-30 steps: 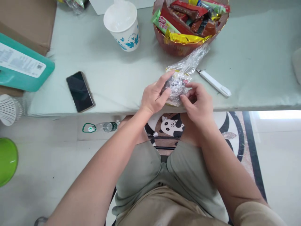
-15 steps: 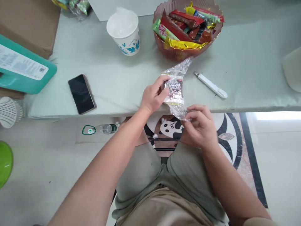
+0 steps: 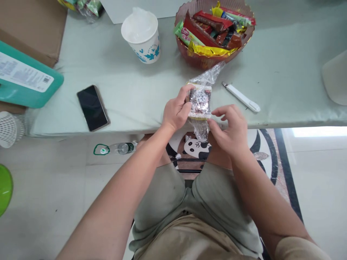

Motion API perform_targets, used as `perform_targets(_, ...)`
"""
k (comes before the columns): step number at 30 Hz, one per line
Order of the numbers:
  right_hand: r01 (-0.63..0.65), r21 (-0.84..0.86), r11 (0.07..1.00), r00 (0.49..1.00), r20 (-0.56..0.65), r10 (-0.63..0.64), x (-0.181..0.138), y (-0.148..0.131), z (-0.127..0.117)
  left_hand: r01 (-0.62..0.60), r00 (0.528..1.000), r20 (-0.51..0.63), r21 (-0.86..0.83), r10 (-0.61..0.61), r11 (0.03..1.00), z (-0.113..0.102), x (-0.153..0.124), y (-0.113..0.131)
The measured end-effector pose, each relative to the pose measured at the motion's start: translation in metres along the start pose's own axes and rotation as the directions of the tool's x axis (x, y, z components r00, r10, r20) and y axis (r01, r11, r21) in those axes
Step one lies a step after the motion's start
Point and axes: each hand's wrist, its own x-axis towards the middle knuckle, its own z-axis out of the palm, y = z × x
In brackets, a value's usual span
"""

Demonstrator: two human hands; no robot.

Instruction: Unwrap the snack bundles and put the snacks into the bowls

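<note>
The left hand (image 3: 175, 111) grips the left side of a small packet (image 3: 200, 101) in clear plastic wrap (image 3: 201, 130) at the near edge of the table (image 3: 135, 97), below the bowl of snacks (image 3: 195, 60). The right hand (image 3: 230, 128) is loosely curled at the packet's lower right corner, though whether it pinches anything cannot be told; a white cutter (image 3: 241, 96) lies just beyond.

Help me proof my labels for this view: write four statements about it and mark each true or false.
1. The left hand holds the wrapped packet. True.
2. The right hand grips the white cutter. False: the cutter lies on the table.
3. The paper cup stands left of the snack bowl. True.
4. The phone lies inside the snack bowl. False: it lies on the table, left of the wrapped packet.
</note>
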Motion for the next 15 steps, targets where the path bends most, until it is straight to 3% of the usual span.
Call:
perform_targets(6,-0.136,-0.064,0.989,0.989,0.055,0.140,0.028,-0.011,0.036,0.030,1.000,0.007,-0.059,-0.029,0.998,-0.002,0.000,0.000)
perform_targets(15,-0.140,-0.058,0.988,0.989,0.033,0.142,0.023,-0.008,0.029,0.021,1.000,-0.012,-0.026,-0.021,0.999,0.000,0.001,0.002)
